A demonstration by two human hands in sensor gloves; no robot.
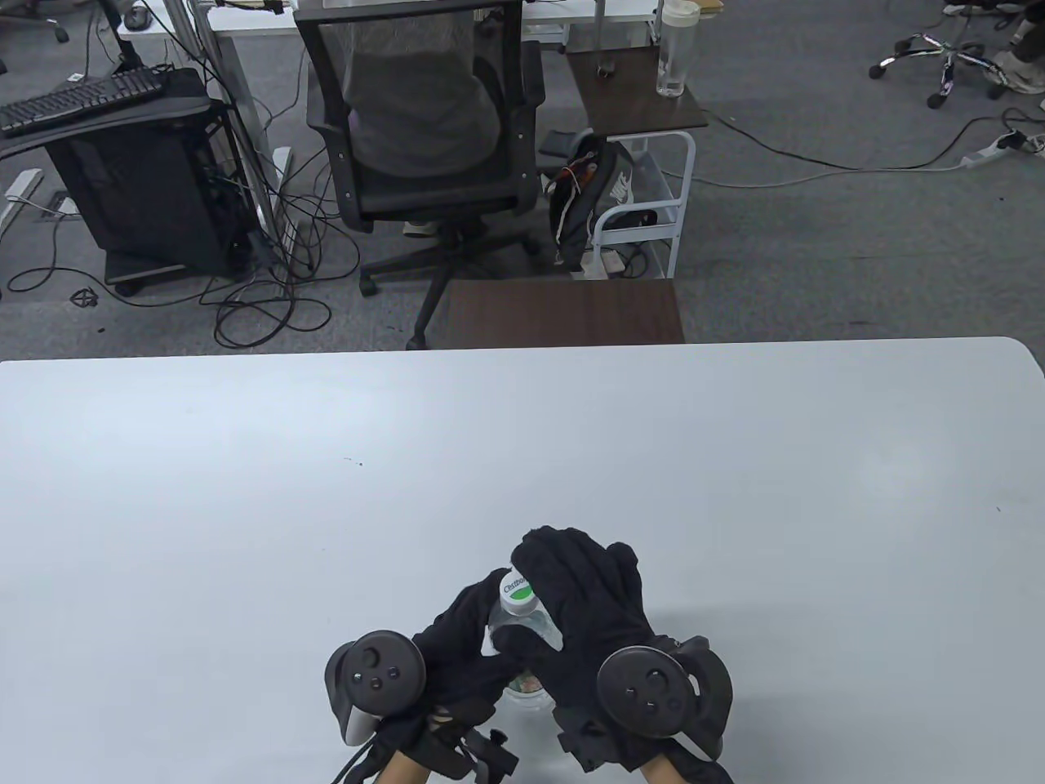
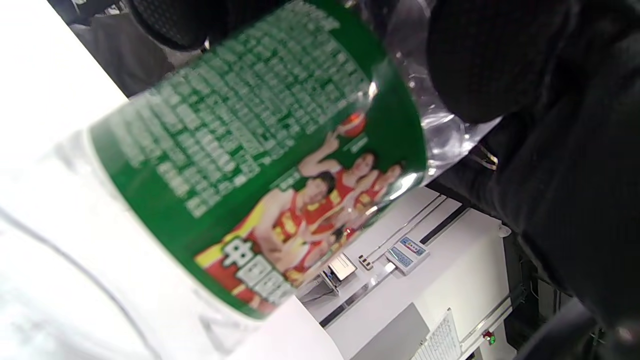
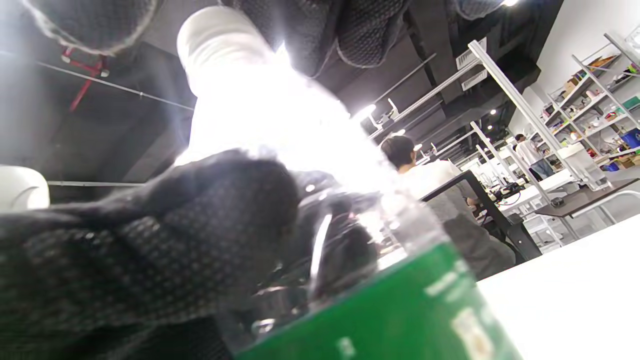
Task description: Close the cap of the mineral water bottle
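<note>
Office floor, grey carpet, cables; a mesh office chair (image 1: 424, 122) in the upper middle of the table view, a black keyboard (image 1: 77, 100) at the upper left, a clear drinking bottle (image 1: 675, 49) on a dark side table (image 1: 645, 114) at the upper right. White table (image 1: 245, 506) fills the lower half. Item: mineral water bottle (image 1: 522, 625), upright at the lower centre, between my two hands, its green label (image 2: 260, 165) (basketball players printed on it) filling the left wrist view. Cap (image 1: 516, 590): white with green on top, seated on the neck. My left hand (image 1: 457, 653): wrapped around the bottle's body from the left, gripping it. My right hand (image 1: 584, 604): above and to the right, fingers curled over the cap and touching it; whether they grip it firmly I cannot tell.
</note>
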